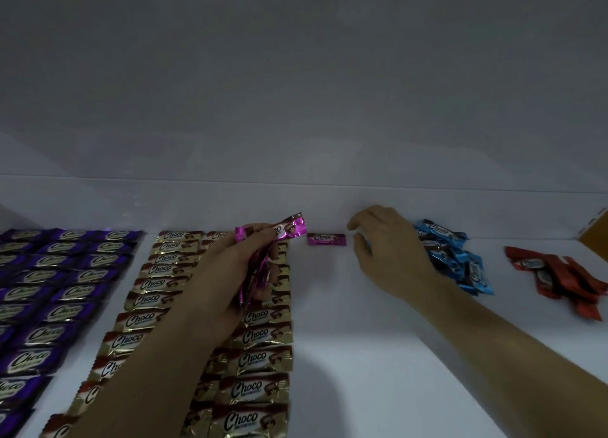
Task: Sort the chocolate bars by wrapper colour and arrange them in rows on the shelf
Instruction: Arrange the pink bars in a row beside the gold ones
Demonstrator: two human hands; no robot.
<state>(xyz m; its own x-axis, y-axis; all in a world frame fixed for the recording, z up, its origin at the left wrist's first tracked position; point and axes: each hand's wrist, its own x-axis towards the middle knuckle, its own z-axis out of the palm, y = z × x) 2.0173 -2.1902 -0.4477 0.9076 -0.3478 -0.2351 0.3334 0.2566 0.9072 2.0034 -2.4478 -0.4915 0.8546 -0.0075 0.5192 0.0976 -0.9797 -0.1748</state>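
Reference point: the lone magenta bar (326, 239), lying flat on the shelf (378, 355) close to the back wall (296, 200), label facing up.

- Left hand (237, 260) is sitting just left of that bar and gripping a bunch of magenta bars (289, 228). Fingers and thumb are clamping around them. One bar is sticking out across the top and pointing toward the lone bar; the rest are hanging down under the palm. The bunch is held above the gold rows, not resting on the shelf.
- Right hand (391, 256) is hovering just right of the lone bar. Fingers are loosely curled and apart, gripping nothing. Thumb and index tips are pointing at the bar's right end with a thin gap showing, so it is looking like no contact.
- Gold bars (260, 358) are lying in neat rows left of the lone bar and running toward the camera, partly hidden by the left forearm.
- Purple bars (65, 273) are lying in rows further left again, with a bare strip of shelf separating them from the gold.
- Blue bars (460, 260) are sitting in a loose pile right of the lone bar, just behind the right hand.
- Red bars (562, 276) are sitting in another loose pile further right, apart from the blue.
- A cardboard box corner (595, 233) is showing at the far right edge, beyond the red pile.
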